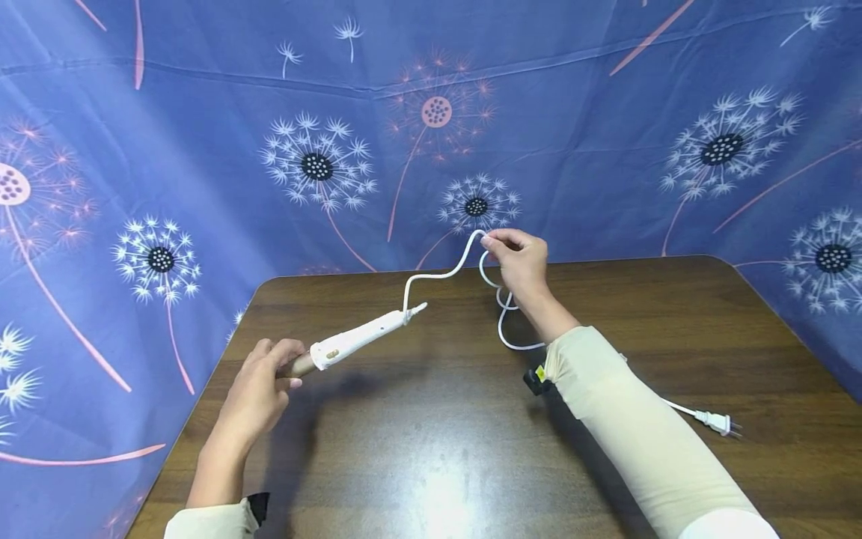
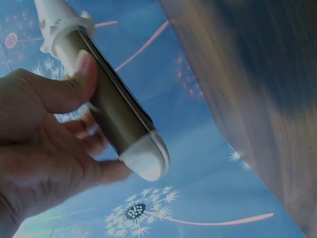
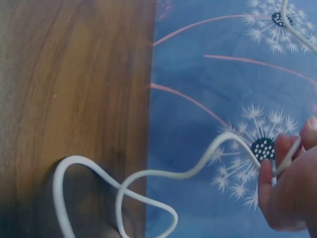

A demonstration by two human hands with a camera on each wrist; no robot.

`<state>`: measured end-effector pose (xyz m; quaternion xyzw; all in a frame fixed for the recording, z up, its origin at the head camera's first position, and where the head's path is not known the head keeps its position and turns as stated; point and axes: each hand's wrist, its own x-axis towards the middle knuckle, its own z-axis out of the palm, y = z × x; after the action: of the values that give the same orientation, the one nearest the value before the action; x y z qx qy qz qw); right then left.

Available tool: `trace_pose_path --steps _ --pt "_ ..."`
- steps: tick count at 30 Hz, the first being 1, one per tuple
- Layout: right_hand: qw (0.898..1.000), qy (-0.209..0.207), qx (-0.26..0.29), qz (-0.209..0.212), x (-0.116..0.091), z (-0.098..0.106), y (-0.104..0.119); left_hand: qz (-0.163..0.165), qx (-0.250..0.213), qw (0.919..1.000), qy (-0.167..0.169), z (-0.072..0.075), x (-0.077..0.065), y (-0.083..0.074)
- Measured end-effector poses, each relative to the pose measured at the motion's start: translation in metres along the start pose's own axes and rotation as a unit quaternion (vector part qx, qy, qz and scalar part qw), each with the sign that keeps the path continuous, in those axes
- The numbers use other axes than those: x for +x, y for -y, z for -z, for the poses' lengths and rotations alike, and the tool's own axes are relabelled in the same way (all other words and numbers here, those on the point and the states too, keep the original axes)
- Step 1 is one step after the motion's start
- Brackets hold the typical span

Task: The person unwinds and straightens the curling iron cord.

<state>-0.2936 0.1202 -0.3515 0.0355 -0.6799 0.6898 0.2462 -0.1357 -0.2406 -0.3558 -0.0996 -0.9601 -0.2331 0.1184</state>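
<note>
A curling iron (image 1: 357, 340) with a white handle and a gold-brown barrel is held above the left part of the table. My left hand (image 1: 252, 393) grips it by the barrel, thumb along one side. In the left wrist view the barrel (image 2: 111, 111) ends in a white tip just past the fingers. From the handle's end a white power cord (image 1: 441, 275) rises to my right hand (image 1: 525, 266), which pinches it near the table's back edge. Beyond the pinch, the cord (image 3: 158, 173) hangs in loose loops, seen in the right wrist view.
The brown wooden table (image 1: 404, 434) spans the front. Across it at the right lies the cord's two-prong plug (image 1: 714, 421), with part of the cord hidden under my right sleeve (image 1: 626, 419). A blue dandelion-print cloth (image 1: 572, 150) hangs behind the table.
</note>
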Motion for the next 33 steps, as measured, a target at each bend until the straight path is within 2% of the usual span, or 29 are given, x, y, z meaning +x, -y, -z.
trace_pose_path --steps 3,7,11,15,22,28,33 --pt "0.999 -0.031 -0.015 0.013 0.001 0.004 -0.003 0.063 0.009 0.9978 0.017 0.004 -0.003 0.006" --pt "0.998 -0.034 -0.052 0.017 0.001 0.006 -0.005 0.151 -0.003 0.9877 0.042 0.007 -0.006 0.014" --pt "0.992 -0.025 -0.121 0.032 0.0 0.006 -0.007 0.203 -0.013 0.9778 0.051 0.007 -0.008 0.025" --pt "0.981 -0.011 -0.187 0.038 -0.001 0.007 -0.012 0.228 -0.009 0.9729 0.037 0.007 -0.009 0.036" --pt "0.966 0.021 -0.256 0.037 -0.003 0.008 -0.023 0.255 0.006 0.9669 0.001 0.011 -0.015 0.055" --pt "0.954 0.096 -0.28 0.051 -0.008 0.006 -0.031 0.269 0.013 0.963 -0.01 0.011 -0.019 0.061" --pt "0.95 0.164 -0.262 0.05 -0.012 0.001 -0.036 0.276 0.007 0.9609 -0.018 0.01 -0.019 0.061"
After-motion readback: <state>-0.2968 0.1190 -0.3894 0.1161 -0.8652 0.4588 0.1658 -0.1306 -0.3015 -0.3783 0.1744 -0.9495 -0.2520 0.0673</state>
